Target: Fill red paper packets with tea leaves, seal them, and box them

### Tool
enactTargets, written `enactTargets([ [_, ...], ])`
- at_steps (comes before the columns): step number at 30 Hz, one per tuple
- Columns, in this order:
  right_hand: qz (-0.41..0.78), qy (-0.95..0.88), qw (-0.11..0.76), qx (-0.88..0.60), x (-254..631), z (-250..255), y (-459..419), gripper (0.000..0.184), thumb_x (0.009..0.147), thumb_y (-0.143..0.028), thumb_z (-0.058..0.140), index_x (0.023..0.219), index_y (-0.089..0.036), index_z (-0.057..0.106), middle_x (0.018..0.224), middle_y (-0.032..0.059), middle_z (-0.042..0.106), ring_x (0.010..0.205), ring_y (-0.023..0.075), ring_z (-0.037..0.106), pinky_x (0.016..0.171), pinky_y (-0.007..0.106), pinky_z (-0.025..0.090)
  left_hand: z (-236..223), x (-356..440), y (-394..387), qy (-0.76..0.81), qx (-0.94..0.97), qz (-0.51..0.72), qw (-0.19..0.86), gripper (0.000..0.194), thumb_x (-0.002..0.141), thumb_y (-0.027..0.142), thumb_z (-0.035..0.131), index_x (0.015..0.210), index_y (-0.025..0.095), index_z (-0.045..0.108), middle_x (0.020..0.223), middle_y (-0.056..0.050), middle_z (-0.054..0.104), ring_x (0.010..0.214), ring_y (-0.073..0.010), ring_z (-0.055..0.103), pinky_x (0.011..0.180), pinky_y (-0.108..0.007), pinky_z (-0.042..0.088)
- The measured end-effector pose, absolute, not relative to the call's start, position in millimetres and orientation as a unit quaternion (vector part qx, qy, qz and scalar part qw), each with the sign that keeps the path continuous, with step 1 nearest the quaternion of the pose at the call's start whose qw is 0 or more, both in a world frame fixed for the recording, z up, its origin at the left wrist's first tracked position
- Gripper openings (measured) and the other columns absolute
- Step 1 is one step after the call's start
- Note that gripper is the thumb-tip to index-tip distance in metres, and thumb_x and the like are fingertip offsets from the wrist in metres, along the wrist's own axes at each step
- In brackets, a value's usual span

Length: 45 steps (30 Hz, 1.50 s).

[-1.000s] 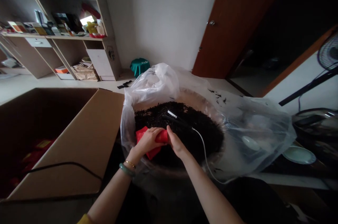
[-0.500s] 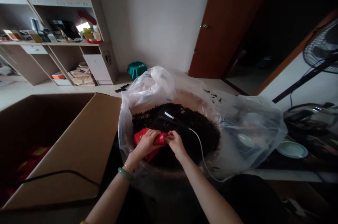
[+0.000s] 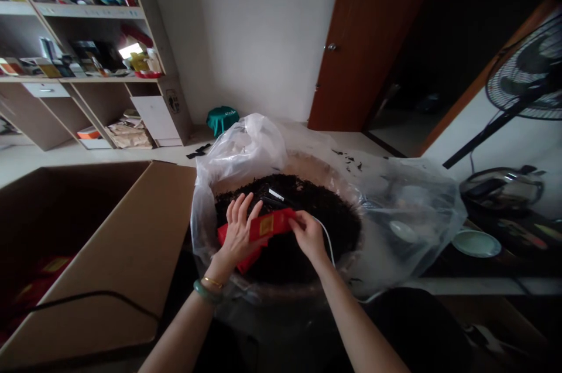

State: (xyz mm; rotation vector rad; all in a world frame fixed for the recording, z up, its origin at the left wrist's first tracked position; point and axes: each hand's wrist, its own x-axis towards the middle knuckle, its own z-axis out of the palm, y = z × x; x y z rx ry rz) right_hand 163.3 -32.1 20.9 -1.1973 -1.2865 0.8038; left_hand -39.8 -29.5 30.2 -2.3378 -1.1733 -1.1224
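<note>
1. Hands: two, left hand (image 3: 238,235) and right hand (image 3: 311,238).
2. Red packets (image 3: 277,223): several; exact count unclear.
3. Cardboard box (image 3: 109,256): one.
4. Bracelets: two, gold bracelet (image 3: 213,282) and green bangle (image 3: 206,291).
5. Pale dishes (image 3: 476,243): two.
6. Fan (image 3: 527,71): one.
7. Door (image 3: 364,39): one.

Bare left hand (image 3: 238,237), palm down, fingers spread and extended; thin gold-coloured bangle and thicker green round bangle at its wrist. Bare right hand (image 3: 309,236), thumb and fingertips pinched together, wrist unadorned. Two bare forearms, reaching forward, converging from the lower edge.
</note>
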Motion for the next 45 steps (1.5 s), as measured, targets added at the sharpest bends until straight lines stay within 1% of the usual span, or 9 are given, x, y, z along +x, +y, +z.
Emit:
enactTargets([
  [5,0.259,-0.589,0.552,-0.530,157,17,-36,0.019,0.082,-0.033,0.052,0.087,-0.020,0.065,0.085,0.0069,0.074,0.078,0.0219,0.070,0.072,0.033,0.053,53,-33,-39,-0.353,-0.813,-0.435,0.160,0.094,0.079,0.038,0.063,0.149,0.018,0.004,0.151,-0.023,0.020,0.138,-0.0373,0.025,0.105,-0.058,0.031],
  [13,0.111,-0.617,0.533,-0.568,150,10,-40,0.024,0.084,-0.032,0.051,0.089,-0.019,0.071,0.084,0.0108,0.075,0.071,0.0239,0.069,0.071,0.035,0.053,59,-10,-53,-0.495,-0.811,-0.270,0.156,0.060,0.073,0.032,0.071,0.129,0.022,0.054,0.135,-0.014,0.053,0.135,-0.0407,0.030,0.109,-0.062,0.017],
  [17,0.229,-0.622,0.549,-0.509,142,18,-48,0.020,0.083,-0.029,0.051,0.088,-0.021,0.069,0.086,0.0076,0.075,0.075,0.0220,0.070,0.071,0.032,0.054,49,-10,-37,-0.471,-0.838,-0.248,0.125,0.041,0.083,0.030,0.063,0.122,0.021,0.058,0.101,-0.009,0.067,0.103,-0.0277,0.056,0.099,-0.048,0.037],
  [20,0.347,-0.586,0.554,-0.478,140,24,-49,0.016,0.078,-0.028,0.054,0.084,-0.021,0.067,0.083,0.0057,0.074,0.075,0.0219,0.070,0.071,0.033,0.055,43,-12,-32,-0.451,-0.853,-0.234,0.122,0.044,0.083,0.034,0.062,0.124,0.019,0.057,0.098,-0.009,0.064,0.085,-0.0236,0.055,0.078,-0.039,0.044],
  [24,0.437,-0.506,0.572,-0.474,141,24,-44,0.015,0.072,-0.028,0.058,0.081,-0.020,0.068,0.082,0.0056,0.074,0.077,0.0236,0.070,0.076,0.037,0.055,38,-13,-33,-0.455,-0.849,-0.234,0.135,0.057,0.078,0.038,0.068,0.131,0.023,0.052,0.110,-0.011,0.060,0.096,-0.0273,0.051,0.080,-0.041,0.040],
  [30,0.561,-0.454,0.541,-0.432,143,31,-43,0.024,0.067,-0.034,0.070,0.086,-0.019,0.072,0.083,0.0043,0.075,0.080,0.0229,0.069,0.082,0.038,0.053,29,-21,-28,-0.464,-0.847,-0.230,0.115,0.051,0.077,0.032,0.069,0.126,0.026,0.056,0.098,-0.007,0.062,0.085,-0.0243,0.050,0.072,-0.038,0.037],
  [36,0.564,-0.508,0.487,-0.432,142,37,-41,0.026,0.069,-0.042,0.072,0.077,-0.017,0.073,0.075,0.0014,0.072,0.076,0.0211,0.066,0.080,0.036,0.051,27,-17,-26,-0.420,-0.872,-0.232,0.091,0.053,0.076,0.035,0.071,0.126,0.025,0.056,0.107,-0.008,0.062,0.091,-0.0249,0.050,0.076,-0.038,0.038],
  [41,0.574,-0.506,0.505,-0.399,140,34,-39,0.032,0.073,-0.046,0.068,0.087,-0.018,0.071,0.079,0.0012,0.071,0.078,0.0192,0.064,0.080,0.034,0.050,29,-16,-26,-0.402,-0.870,-0.272,0.087,0.048,0.075,0.039,0.071,0.118,0.021,0.059,0.118,-0.009,0.062,0.103,-0.0279,0.048,0.088,-0.042,0.036],
  [45,0.626,-0.491,0.465,-0.388,143,36,-38,0.032,0.068,-0.046,0.073,0.082,-0.017,0.071,0.075,0.0000,0.070,0.075,0.0176,0.063,0.079,0.032,0.048,29,-17,-26,-0.403,-0.872,-0.263,0.084,0.044,0.079,0.045,0.066,0.115,0.020,0.059,0.115,-0.011,0.062,0.098,-0.0262,0.051,0.083,-0.040,0.038],
])
